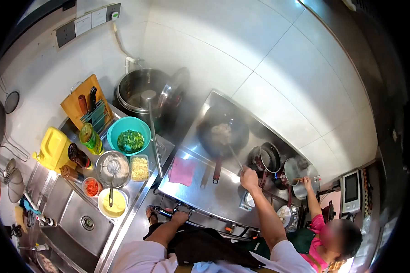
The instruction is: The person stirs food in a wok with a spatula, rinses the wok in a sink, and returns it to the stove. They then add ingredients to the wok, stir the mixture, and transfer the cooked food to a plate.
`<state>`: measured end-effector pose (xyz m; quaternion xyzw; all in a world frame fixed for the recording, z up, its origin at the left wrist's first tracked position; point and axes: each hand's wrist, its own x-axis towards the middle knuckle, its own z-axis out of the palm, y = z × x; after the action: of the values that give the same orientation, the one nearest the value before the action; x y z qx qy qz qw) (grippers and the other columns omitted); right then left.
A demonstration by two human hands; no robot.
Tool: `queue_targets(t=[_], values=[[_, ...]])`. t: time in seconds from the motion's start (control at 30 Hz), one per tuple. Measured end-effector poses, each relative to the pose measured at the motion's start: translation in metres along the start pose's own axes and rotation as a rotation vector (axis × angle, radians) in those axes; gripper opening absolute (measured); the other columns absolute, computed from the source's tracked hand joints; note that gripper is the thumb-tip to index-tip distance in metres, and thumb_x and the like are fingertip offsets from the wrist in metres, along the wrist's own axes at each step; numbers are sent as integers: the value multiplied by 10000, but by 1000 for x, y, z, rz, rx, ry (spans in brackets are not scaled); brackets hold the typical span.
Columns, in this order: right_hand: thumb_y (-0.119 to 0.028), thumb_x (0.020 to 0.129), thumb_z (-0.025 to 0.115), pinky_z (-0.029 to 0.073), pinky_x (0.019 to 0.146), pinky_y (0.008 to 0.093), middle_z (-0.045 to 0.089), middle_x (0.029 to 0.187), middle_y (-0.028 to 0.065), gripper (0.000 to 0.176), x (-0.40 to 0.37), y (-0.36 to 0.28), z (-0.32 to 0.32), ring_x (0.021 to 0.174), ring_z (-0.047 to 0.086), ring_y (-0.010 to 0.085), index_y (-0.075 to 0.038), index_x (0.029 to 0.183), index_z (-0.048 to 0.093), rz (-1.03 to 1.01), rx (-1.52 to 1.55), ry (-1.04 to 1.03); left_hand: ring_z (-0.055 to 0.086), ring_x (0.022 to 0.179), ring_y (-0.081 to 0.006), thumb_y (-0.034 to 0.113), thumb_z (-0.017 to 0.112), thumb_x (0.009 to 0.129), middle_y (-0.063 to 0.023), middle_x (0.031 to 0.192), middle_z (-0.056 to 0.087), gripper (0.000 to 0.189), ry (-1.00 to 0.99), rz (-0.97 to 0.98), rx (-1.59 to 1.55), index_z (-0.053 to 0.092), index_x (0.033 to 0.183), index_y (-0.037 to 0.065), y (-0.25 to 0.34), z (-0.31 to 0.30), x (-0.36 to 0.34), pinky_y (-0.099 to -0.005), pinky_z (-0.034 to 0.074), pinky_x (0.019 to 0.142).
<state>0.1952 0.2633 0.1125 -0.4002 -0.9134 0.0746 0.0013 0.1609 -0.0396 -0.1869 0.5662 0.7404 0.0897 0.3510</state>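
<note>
My right hand (249, 179) is closed around the handle of a long metal cooking utensil (235, 157). The utensil reaches into a dark wok (207, 142), where its head is lost in the pale food (221, 133) and steam. The wok's brown handle (217, 170) points toward me, with no hand on it. Low at the stove's front edge, my left hand (181, 217) has its fingers curled beside the control knobs and a metal bar; what they grip is hidden. A pink cloth (181, 171) lies on the steel stove top (200, 189) left of the wok handle.
At right, a person in pink holds a glass lid (300, 175) near pots (269, 157). A steaming stockpot (143, 88) stands at back left. The left counter bears a teal bowl (143, 125), a metal bowl (102, 175), bottles and a knife block. A sink (73, 202) lies lower left.
</note>
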Motion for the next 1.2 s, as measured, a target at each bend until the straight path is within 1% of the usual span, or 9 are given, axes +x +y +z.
queue_targets(t=[0.33,0.43,0.53,0.63,0.83,0.87,0.97,1.1,1.2], values=[[-237,900,542,505,804,526,658,970,250,274,11,-11,4,929,630,434,-105,1122,633,48,-118,-46,662,996,-313,104,601,832,-146,1078,682,248,7,31,-12,652,1068,49,-8,-7,-1,-427,537,816],[-223,881,565,498,806,535,661,928,247,245,-9,-22,-25,906,629,444,-84,1068,639,45,-154,-65,662,998,-317,112,575,858,-151,1085,680,249,-25,50,8,644,1087,44,-14,-1,0,-432,539,817],[-216,869,578,496,799,536,661,901,247,195,-18,-22,-22,881,631,448,-55,963,635,10,-140,-78,660,1002,-322,119,551,879,-159,1099,675,251,-27,75,31,640,1099,38,-19,0,2,-433,541,821],[-183,849,563,489,804,542,647,933,273,229,-4,-28,5,889,614,469,-28,987,659,69,-88,-105,657,1011,-330,129,526,894,-165,1122,665,262,-41,76,8,640,1110,34,-20,2,2,-439,539,831],[-186,831,560,497,828,525,649,935,283,220,43,-24,28,919,618,467,12,876,644,214,47,90,647,1027,-357,128,498,889,-183,1127,658,272,-75,68,-101,665,1087,47,-22,4,-2,-460,526,855],[-179,833,555,493,848,521,649,966,284,234,53,-13,41,939,620,465,34,883,640,93,-28,82,646,1028,-358,129,496,887,-188,1120,660,270,-87,75,-111,668,1078,46,-24,3,2,-461,525,856],[-241,887,552,499,838,516,666,941,249,260,55,-12,46,927,631,439,-65,1054,645,73,-73,-63,645,1027,-360,140,488,887,-202,1095,666,269,-89,97,-112,678,1055,50,-32,14,17,-470,516,862],[-217,873,559,505,829,518,667,954,240,266,42,-2,13,928,640,421,-72,1083,634,147,-49,-79,638,1030,-370,139,472,897,-199,1097,659,263,-124,91,-123,657,1063,54,-23,-1,7,-475,511,867],[-198,860,570,517,789,516,667,928,245,282,17,6,7,891,646,420,-77,1110,624,36,-67,-42,637,1019,-376,157,494,894,-194,1066,660,243,-88,93,-116,639,1062,57,-28,6,11,-480,507,853]])
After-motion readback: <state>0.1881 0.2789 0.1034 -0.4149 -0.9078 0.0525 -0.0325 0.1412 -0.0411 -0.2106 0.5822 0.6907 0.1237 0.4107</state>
